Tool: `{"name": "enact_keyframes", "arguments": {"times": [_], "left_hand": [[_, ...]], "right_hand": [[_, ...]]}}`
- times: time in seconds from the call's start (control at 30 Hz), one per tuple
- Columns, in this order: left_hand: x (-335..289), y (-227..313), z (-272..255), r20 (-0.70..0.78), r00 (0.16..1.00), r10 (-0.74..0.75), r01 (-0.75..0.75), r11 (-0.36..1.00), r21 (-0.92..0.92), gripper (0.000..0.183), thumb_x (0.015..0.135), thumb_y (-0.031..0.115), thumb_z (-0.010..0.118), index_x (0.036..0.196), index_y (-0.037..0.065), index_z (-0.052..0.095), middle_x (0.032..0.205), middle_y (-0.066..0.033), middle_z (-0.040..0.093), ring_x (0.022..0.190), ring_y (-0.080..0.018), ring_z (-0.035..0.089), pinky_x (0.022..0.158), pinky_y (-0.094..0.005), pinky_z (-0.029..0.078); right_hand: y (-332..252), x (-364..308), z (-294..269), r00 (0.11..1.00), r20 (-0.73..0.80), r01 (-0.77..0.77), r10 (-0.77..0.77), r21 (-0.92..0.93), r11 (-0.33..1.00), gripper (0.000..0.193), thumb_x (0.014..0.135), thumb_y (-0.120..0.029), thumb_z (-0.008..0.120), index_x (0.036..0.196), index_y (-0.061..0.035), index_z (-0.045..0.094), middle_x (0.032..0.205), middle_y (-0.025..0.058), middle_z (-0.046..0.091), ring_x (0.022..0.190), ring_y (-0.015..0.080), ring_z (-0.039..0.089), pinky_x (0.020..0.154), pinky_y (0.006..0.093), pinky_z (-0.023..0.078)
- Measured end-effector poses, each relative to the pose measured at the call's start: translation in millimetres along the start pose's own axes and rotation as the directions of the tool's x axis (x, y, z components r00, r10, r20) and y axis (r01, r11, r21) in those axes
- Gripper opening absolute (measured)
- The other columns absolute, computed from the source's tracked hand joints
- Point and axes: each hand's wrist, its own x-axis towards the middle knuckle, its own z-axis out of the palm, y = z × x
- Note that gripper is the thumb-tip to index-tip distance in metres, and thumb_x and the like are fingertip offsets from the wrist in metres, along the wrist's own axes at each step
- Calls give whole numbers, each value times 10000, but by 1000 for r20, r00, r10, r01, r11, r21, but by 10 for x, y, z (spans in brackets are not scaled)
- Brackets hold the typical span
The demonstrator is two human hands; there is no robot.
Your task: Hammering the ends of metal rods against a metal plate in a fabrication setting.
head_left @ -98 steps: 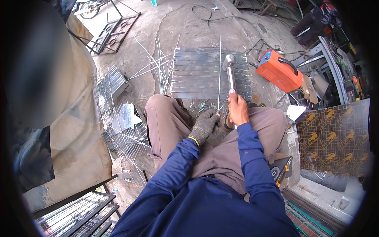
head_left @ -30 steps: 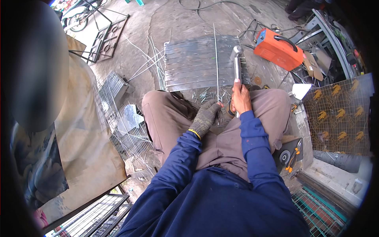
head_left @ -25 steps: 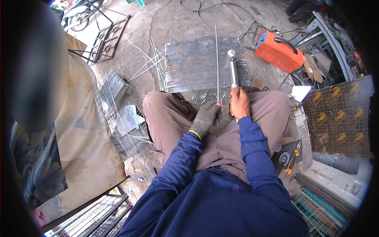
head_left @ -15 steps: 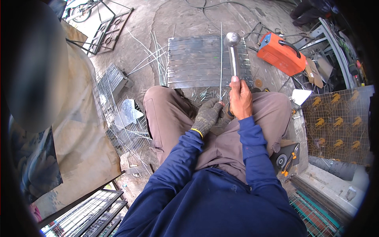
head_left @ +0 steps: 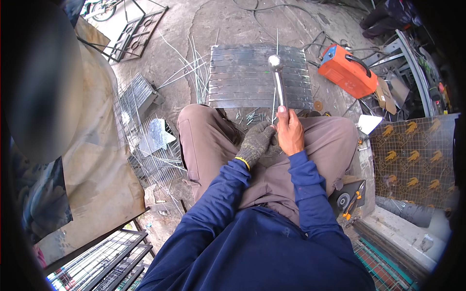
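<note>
My left hand, in a grey knit glove with a yellow cuff edge, is closed around a thin metal rod that points away from me. My bare right hand grips a shiny steel bar with a ball-shaped end, thumb along the shaft. The ball end covers part of the rod. Beyond my knees a grey metal sheet with crosswise grooves lies on the ground. Short cut metal pieces are scattered between it and my hands. What sits under my gloved fingers is hidden.
Long thin rods lie left of the sheet. An orange machine with a black handle stands at the right, cables behind it. By my right knee is an angle grinder. Wire mesh lies left; another person's legs show far right.
My right hand has moved slightly left and nearer to me, bringing the ball end down and across the rod. The gloved left hand stays nearly in place.
</note>
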Motion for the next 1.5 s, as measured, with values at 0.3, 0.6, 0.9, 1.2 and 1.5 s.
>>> {"name": "enact_keyframes", "arguments": {"times": [0.3,0.6,0.9,1.2,1.5], "left_hand": [[26,-55,-12,-19,1000,17,-15,998,59,294,1012,299,533,1055,42,670,692,-47,622,562,-135,573,524,-304,449],[-2,-49,59,-54,998,-45,47,998,44,307,1036,315,525,1049,54,687,675,-22,621,550,-100,567,494,-279,437],[-67,12,28,-107,994,-33,56,974,218,292,985,309,553,1022,50,683,769,-136,682,716,-277,684,693,-402,523],[-37,-11,26,-113,993,-9,31,981,190,272,1002,306,571,1012,57,680,675,-56,648,577,-134,612,566,-320,474],[-34,-35,17,-95,995,-11,24,990,136,266,1009,293,566,980,57,684,651,-48,626,572,-122,597,557,-299,462]], "right_hand": [[25,154,-138,996,-30,-82,81,-38,996,602,1024,-556,454,915,15,607,696,128,624,606,248,622,601,405,491],[55,284,-74,996,-15,-88,89,27,996,591,1022,-554,454,919,5,615,647,94,593,584,216,600,584,386,474],[72,242,-37,967,56,-253,248,94,963,594,1012,-565,470,902,5,597,613,49,542,418,150,511,379,321,400],[158,372,-76,959,111,-269,261,59,961,541,1012,-561,488,966,-29,568,585,-5,455,383,74,427,336,260,355],[216,446,-96,995,32,-81,92,-242,967,628,1010,-576,450,865,22,576,708,201,612,705,381,624,697,468,467]]}}
